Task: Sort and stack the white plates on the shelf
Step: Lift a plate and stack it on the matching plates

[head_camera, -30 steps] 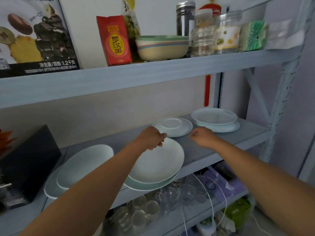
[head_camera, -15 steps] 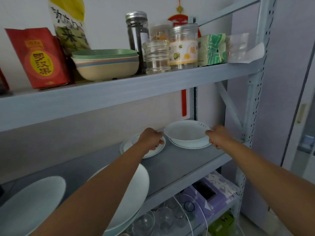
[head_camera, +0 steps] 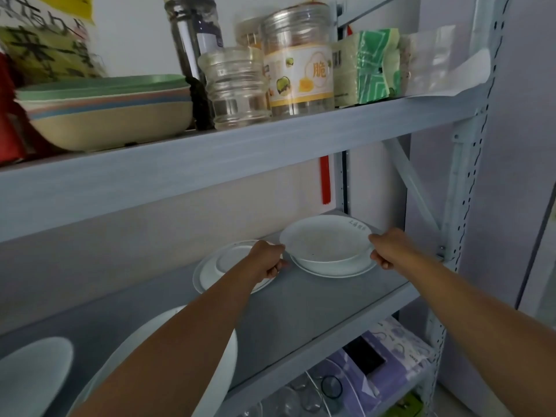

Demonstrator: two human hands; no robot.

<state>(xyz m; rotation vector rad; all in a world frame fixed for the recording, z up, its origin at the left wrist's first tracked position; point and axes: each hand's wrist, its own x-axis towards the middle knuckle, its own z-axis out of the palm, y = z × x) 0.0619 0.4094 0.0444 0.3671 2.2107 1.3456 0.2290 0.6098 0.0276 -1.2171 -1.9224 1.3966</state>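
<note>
Task looks partway at best; nothing on the middle shelf (head_camera: 316, 308) reads as one finished stack yet.

Far lower left: a white plate (head_camera: 30, 374) lies on the shelf, cut off by the frame edge. Next to it, lower centre-left, a large white plate (head_camera: 219, 365) is mostly hidden behind the left forearm; can't tell if another sits under it.

Centre: a small plate pair (head_camera: 219, 263), the smaller piece resting on a wider one, just left of the deep plate. Left hand (head_camera: 268, 260) is partly over its right edge, fingers curled in, seemingly pinching the left rim of the flat plate (head_camera: 337, 271) under the deep one; exact contact is hard to make out.

Centre-right: the deep plate (head_camera: 326, 240) sits on that flat plate at the right end of the shelf, with faint unreadable lettering on its far rim. Right hand (head_camera: 388, 248) is curled on its right rim, thumb on top; whether it also holds the flat plate is unclear.

Judgement: both hands seem set to lift this pair. Left to do: gather the four separate groups by size.

Upper shelf jars and lower shelf glassware are blurred or cut off.
</note>
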